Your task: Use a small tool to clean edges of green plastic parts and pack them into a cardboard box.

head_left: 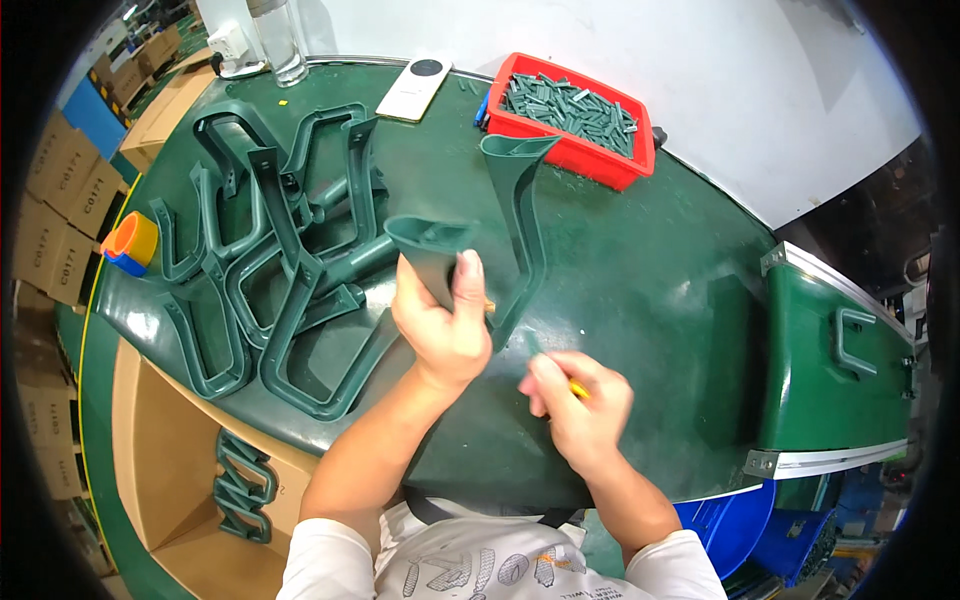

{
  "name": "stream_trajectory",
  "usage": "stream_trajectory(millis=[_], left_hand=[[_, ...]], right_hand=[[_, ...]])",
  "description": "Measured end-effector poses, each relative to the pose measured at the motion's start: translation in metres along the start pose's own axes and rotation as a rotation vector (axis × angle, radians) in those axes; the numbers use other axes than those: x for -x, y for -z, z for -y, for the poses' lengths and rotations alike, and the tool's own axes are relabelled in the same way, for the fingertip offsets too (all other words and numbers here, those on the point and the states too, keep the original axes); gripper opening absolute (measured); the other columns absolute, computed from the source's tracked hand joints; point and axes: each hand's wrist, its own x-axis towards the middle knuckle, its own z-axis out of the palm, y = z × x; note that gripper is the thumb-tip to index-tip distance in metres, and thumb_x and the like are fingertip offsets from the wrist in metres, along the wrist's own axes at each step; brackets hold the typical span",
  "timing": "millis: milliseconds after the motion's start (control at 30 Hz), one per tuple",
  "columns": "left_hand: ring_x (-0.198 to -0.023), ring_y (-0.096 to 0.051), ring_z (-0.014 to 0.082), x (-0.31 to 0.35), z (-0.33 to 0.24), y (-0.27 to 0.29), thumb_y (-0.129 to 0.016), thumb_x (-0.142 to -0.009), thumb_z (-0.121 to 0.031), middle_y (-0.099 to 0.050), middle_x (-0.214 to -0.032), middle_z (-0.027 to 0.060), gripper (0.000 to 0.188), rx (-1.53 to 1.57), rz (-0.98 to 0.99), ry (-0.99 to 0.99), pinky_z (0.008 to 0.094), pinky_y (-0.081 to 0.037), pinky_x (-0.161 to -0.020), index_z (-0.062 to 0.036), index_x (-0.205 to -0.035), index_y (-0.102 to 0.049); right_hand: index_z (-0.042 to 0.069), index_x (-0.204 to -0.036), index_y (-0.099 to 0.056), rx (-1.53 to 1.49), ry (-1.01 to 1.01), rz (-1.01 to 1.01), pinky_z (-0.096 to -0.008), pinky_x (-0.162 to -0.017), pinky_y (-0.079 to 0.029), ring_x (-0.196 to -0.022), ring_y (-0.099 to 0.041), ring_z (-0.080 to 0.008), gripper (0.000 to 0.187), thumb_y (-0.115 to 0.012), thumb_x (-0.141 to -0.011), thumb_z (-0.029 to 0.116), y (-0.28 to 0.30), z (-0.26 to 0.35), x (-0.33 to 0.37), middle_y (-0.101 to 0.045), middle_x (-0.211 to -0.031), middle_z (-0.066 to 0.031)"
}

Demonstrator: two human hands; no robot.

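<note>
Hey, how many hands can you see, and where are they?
2. The left hand, near mid-picture, grips a green part; the right hand, lower and further right, holds a mostly hidden yellow object. No other hands show.

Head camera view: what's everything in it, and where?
Table: one, green, centre
Curved parts: several, green, table's left
Tray: one, red, back
Small pieces: many, green, tray
Phone: one, white, back
Bottle: one, clear, back left
Ringlike things: count unclear, orange and blue, left
Open box: one, brown, lower left
Boxed parts: several, green, open box
Stacked cartons: several, brown, left
Framed panel: one, green, right
Bins: two visible, blue, lower right
Held part: one, green, centre
Tool: one, yellow, centre
Left hand: one, bare, centre
Right hand: one, bare, centre
</note>
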Motion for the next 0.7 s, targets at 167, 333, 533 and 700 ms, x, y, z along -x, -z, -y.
stream_trajectory(millis=[167, 333, 533, 700], left_hand=[[-0.053, -0.045, 0.0089, -0.008, 0.014, 0.005, -0.054, -0.093, -0.018, -0.047, -0.063, 0.0007, 0.015, 0.206, 0.064, 0.254, 0.0233, -0.038, -0.05, -0.0042, -0.09, -0.051], [-0.044, -0.043, 0.0119, -0.005, 0.016, 0.004, -0.052, -0.093, -0.023, -0.047, -0.056, 0.0034, 0.019, 0.346, 0.097, 0.48, 0.0252, -0.037, -0.039, -0.0057, -0.088, -0.05], [-0.046, -0.045, 0.0124, -0.005, 0.012, 0.003, -0.041, -0.098, -0.034, -0.05, -0.057, 0.0049, 0.032, 0.393, 0.272, 0.497, 0.0236, -0.036, -0.043, -0.0034, -0.102, -0.049], [-0.1, -0.056, 0.0263, -0.021, 0.021, 0.01, -0.065, -0.08, -0.012, -0.057, -0.11, 0.0168, 0.051, -0.395, 0.448, -0.185, 0.0353, -0.045, -0.084, 0.0016, -0.125, -0.045]], right_hand=[[-0.002, -0.1, -0.06, -0.075, 0.802, -0.267, -0.0249, -0.051, -0.043, -0.056, -0.056, -0.0127, 0.026, -0.057, -0.093, 0.023, 0.046, 0.04, -0.031, -0.064, -0.071, -0.0064], [-0.003, -0.119, -0.055, 0.393, 0.312, -0.259, -0.0244, -0.056, -0.045, -0.061, -0.055, -0.0079, 0.039, -0.058, -0.092, 0.026, 0.066, 0.033, -0.122, -0.061, -0.074, -0.0065], [-0.008, -0.117, -0.055, 0.276, -0.091, 0.053, -0.0247, -0.049, -0.046, -0.054, -0.053, -0.0072, 0.037, -0.057, -0.092, 0.019, 0.031, -0.029, -0.062, -0.06, -0.062, -0.0068], [-0.005, -0.092, -0.061, -0.267, -0.344, 0.046, -0.0237, -0.04, -0.039, -0.048, -0.053, -0.0099, 0.017, -0.056, -0.089, 0.01, 0.027, -0.017, -0.05, -0.062, -0.067, -0.0118]])
